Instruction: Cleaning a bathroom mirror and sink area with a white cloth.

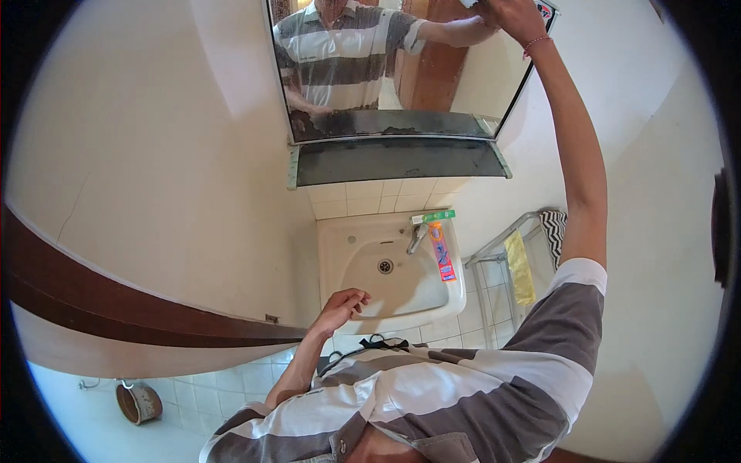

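Observation:
My right hand [518, 20] is raised to the upper right part of a wall mirror [428, 75], and its fingertips run up to the picture's top edge. It grips a small white piece [468, 2], cloth or paper, mostly cut off by that edge. Water drops or specks mark the glass, which reflects a striped shirt and the outstretched arm. Down by the front left rim of a washbasin [333, 254], my left hand [341, 309] hangs with loosely bent fingers and nothing visible in it.
Below the mirror juts a dark glass shelf [399, 159]. A tap [417, 238], a green-and-white box [437, 216] and an orange-pink package [443, 254] occupy the basin's right side. Right of it, a metal rack [486, 258] carries a yellow cloth [520, 269] and a zigzag-patterned cloth [553, 231].

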`<state>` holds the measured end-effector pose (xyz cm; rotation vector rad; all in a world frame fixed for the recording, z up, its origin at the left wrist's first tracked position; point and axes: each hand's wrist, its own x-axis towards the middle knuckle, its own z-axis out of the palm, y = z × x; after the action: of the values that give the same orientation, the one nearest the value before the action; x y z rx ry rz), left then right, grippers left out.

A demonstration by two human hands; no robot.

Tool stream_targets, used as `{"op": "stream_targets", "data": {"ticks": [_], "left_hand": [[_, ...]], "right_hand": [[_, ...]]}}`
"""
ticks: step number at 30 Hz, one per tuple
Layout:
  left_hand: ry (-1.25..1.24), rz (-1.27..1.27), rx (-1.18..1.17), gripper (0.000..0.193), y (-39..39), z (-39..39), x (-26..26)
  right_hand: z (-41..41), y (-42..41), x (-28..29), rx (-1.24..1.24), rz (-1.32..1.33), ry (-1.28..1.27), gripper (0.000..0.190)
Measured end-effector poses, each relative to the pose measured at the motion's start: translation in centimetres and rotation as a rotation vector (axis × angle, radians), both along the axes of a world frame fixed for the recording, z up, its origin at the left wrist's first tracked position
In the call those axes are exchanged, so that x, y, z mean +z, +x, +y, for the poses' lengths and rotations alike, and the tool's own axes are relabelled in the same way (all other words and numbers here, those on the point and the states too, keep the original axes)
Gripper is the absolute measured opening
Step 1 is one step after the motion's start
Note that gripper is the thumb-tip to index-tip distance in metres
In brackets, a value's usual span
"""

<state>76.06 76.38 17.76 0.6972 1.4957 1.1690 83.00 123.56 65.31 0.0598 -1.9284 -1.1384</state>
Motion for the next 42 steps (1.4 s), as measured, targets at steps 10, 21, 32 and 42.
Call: {"op": "stream_targets", "data": {"ticks": [10, 21, 32, 42], "left_hand": [[-0.001, 0.021, -0.047, 0.034, 0.3, 1.5, 0.8], [-0.046, 0.018, -0.064, 0.033, 1.1, 1.0, 0.1], [-0.051, 0.025, -0.132, 0.036, 1.3, 2.5, 0.6], [-0.072, 0.049, -0.119, 0.035, 0.9, 2.3, 1.2]], "right_hand": [[2.9, 0.0, -14.9, 0.161, -0.125, -0.134, 0.073], [1.9, 2.7, -21.5, 0.212, -0.522, -0.374, 0.049], [3.6, 0.4, -5.7, 0.211, 0.507, -0.202, 0.056], [1.0, 2.8, -24.6, 0.063, 0.477, -0.611, 0.060]]}}
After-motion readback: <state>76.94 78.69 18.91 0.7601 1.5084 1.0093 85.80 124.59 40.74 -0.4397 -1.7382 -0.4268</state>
